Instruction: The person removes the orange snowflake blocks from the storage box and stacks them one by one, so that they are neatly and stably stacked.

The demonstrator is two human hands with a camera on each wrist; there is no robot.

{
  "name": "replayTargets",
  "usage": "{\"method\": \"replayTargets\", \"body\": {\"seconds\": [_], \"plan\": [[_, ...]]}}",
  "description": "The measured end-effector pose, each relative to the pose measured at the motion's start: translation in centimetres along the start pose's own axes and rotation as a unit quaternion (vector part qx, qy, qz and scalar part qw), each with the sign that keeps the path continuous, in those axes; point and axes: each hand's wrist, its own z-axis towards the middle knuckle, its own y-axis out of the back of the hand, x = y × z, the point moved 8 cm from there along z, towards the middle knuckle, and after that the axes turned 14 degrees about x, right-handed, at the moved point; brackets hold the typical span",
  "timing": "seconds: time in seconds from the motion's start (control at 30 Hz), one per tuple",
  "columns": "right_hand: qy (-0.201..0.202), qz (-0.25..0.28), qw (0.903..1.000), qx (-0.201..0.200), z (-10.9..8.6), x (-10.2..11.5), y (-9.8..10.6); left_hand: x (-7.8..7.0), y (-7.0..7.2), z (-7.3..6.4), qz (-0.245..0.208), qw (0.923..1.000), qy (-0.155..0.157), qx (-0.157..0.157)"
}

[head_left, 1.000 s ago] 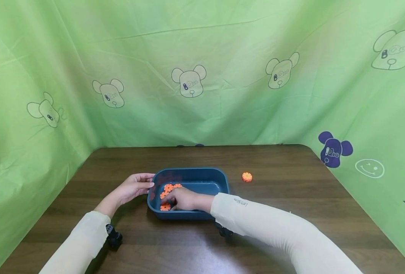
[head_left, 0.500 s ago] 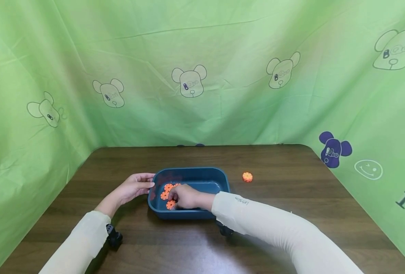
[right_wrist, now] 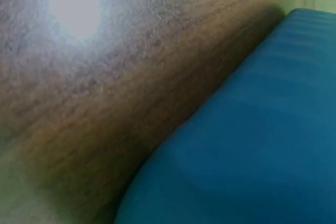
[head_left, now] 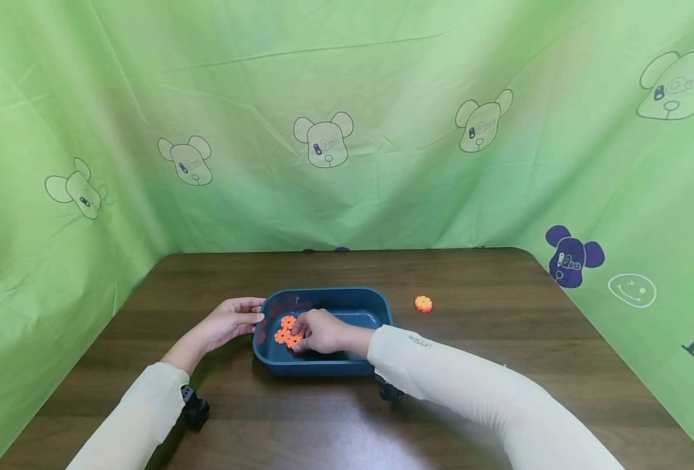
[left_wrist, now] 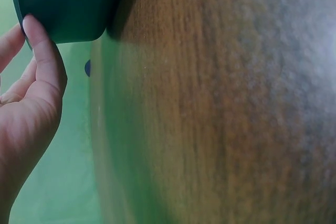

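Note:
A dark blue rectangular tub [head_left: 331,369] stands on the table in the head view, with several orange flower-shaped discs [head_left: 288,322] near the left end of its floor. My left hand [head_left: 223,323] pinches the tub's left rim; in the left wrist view its thumb [left_wrist: 44,56] lies on the outer wall. Inside the tub is my right hand [head_left: 326,331], fingers curled down over the discs, with an orange disc [head_left: 293,341] between thumb and forefinger. The hand hides some of the discs. Only the tub's outer side [right_wrist: 252,135] shows in the right wrist view.
To the right of the tub, a small stack of orange discs [head_left: 423,303] sits on the brown wooden table [head_left: 476,281]. A green printed curtain [head_left: 382,183] hangs behind the table and along both sides.
My right hand has drawn back to the right and away from me inside the tub, and the nearest disc has moved up beside the others. The left hand stays at the rim.

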Motion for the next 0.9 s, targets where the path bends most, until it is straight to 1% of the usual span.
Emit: {"method": "replayTargets", "body": {"seconds": [0.37,0.63,0.77,0.9], "plan": [[0.018,0.001,0.9997,-0.017,-0.7,-0.1,0.8,0.0,-0.1,0.0,0.003,1.0000,0.000,-0.006],[0.018,0.036,0.9990,-0.021,-1.4,-0.9,1.4,0.0,-0.1,0.0,0.002,1.0000,-0.009,0.002],[0.022,0.041,0.9984,-0.033,-1.8,-1.2,2.0,0.1,0.0,0.1,0.004,0.9999,-0.010,0.002],[0.020,0.047,0.9977,-0.045,-2.3,-1.6,2.6,0.1,0.0,0.1,0.004,1.0000,-0.006,-0.004]]}}
